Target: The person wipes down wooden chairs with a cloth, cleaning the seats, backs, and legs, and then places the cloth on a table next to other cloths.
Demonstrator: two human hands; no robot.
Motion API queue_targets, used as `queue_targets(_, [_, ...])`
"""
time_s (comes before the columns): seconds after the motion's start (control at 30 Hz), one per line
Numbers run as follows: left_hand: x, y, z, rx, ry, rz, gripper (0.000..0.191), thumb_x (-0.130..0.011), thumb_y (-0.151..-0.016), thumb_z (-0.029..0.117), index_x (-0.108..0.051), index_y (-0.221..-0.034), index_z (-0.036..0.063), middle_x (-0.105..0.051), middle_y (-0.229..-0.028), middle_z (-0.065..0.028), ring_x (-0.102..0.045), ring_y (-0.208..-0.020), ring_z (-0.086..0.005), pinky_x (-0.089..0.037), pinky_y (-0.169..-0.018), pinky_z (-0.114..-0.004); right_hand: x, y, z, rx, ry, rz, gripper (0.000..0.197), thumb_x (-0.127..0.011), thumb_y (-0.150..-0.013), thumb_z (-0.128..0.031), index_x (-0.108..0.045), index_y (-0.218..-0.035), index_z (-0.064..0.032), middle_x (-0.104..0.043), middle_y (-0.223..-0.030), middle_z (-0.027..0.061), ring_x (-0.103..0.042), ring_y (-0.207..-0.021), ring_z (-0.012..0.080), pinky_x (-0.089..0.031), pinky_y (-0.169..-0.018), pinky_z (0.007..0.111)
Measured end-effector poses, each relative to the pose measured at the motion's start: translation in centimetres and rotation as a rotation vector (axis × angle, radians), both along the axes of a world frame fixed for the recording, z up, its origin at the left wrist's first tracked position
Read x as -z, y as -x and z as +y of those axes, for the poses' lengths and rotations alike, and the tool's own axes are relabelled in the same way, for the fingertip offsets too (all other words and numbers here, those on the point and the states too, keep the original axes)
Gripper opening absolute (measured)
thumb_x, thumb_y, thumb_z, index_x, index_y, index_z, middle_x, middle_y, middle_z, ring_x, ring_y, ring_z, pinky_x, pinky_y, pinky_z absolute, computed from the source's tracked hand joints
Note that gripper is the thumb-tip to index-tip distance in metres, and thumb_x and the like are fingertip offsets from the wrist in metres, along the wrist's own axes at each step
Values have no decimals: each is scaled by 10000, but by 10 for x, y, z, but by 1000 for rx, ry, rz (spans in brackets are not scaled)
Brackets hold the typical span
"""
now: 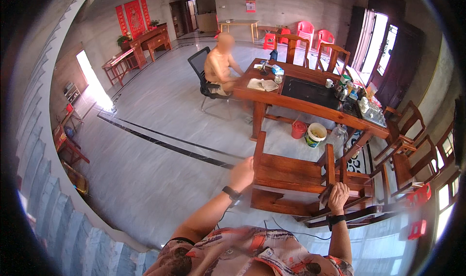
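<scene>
A brown wooden armchair [287, 172] stands right before me, its seat turned towards the long wooden table [295, 99]. My left hand [242, 174] is at the left side of the chair, by the upright arm piece, with its fingertips partly hidden. Over the chair's right side, my right hand [338, 197] is closed on the wood. Something dark, too unclear to name, lies against its fingers. Both wrists carry dark bands. Under the table are a red lidded bucket [299, 129] and a white pail [316, 134] with yellowish contents.
Across the table's left end, another person [220, 65] sits in a black mesh chair [199, 66]. Cups, bottles and a tea tray [373, 113] crowd the table's right end. More wooden chairs [415, 159] line the right side. Cables [302, 233] trail over the floor near me; marble stairs [72, 217] curve along the left.
</scene>
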State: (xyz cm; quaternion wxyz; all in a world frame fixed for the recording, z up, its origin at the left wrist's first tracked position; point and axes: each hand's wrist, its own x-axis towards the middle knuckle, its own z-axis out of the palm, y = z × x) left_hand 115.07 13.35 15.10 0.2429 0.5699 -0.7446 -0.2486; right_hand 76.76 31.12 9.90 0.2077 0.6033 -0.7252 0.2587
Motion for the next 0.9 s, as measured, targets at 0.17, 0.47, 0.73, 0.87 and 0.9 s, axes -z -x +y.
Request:
queue_targets(0.17, [16, 2, -8, -5, 14, 28, 358, -427, -1005, 288, -605, -1263, 114, -695, -1070, -186, -650, -979, -396, -500, -813, -505, -14, -84, -33, -58, 5, -4, 196, -531, -929, -161, -618, -782, -65, -601, -813, 106, -577, -850, 309, -413, -799, 456])
queue_targets(0.47, [16, 7, -13, 0, 87, -27, 329, -415, -1031, 275, -610, -1248, 123, -748, -975, -91, -690, -944, -344, -524, -819, -462, -20, -232, -106, -237, -217, -26, 216, -576, -931, -269, -620, -825, -86, -629, -841, 105, -605, -829, 290, -462, -755, 444])
queue_targets(0.73, [25, -7, -6, -37, 221, -201, 287, -464, -1021, 223, -600, -1248, 114, -734, -929, -141, -677, -869, -386, -525, -744, -505, -79, -166, -56, -448, 92, -273, 364, -618, -910, -175, -563, -1244, -43, -605, -1129, 156, -564, -1055, 333, -425, -967, 471])
queue_targets(0.87, [23, -2, -6, 3, 231, -118, 311, -494, -977, 224, -581, -1261, 131, -719, -912, -175, -671, -846, -418, -514, -743, -531, -45, -51, -29, -178, 66, -349, 172, -580, -947, -156, -663, -1036, -35, -655, -945, 171, -622, -901, 353, -489, -792, 469])
queue_targets(0.9, [19, 1, -5, 17, 193, -148, 289, -467, -1021, 227, -596, -1255, 116, -738, -936, -128, -679, -865, -379, -523, -778, -488, -40, -26, -24, -99, 72, -303, 175, -563, -962, -154, -678, -969, -23, -656, -877, 179, -635, -832, 357, -501, -731, 470])
